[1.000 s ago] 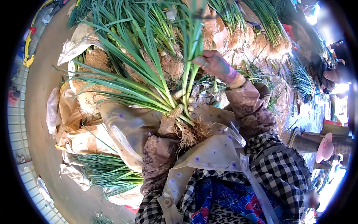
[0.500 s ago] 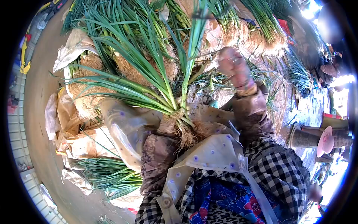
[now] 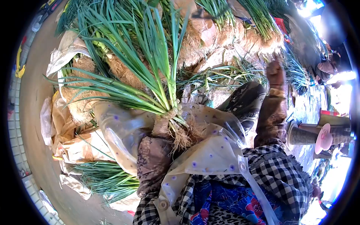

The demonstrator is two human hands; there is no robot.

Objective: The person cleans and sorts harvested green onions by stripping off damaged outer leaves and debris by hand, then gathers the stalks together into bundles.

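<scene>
My left hand [image 3: 162, 125] is closed around the lower stalks of a bunch of green garlic [image 3: 163, 92]. Its long flat leaves fan up and to the left, and the pale stringy roots [image 3: 182, 138] hang below my fingers, above my lap. Out to the right, my right hand [image 3: 276, 75] is stretched away from the bunch, near the roots of a bundle at the far side. Its fingers look curled closed, slightly blurred; whatever they may hold cannot be made out. Clear spotted plastic [image 3: 204, 157] covers my lap.
Rooted green bundles [image 3: 258, 22] lie along the far side. Loose leaves [image 3: 221, 77] are scattered beyond my knees. More greens [image 3: 108, 178] lie at the lower left beside brown wrapping [image 3: 86, 146]. A pink round object [image 3: 323, 138] is at the right, with people behind.
My right hand has swung to the right, away from the bunch. The leaf tops lean further left. My left hand keeps its hold, and the view has shifted slightly.
</scene>
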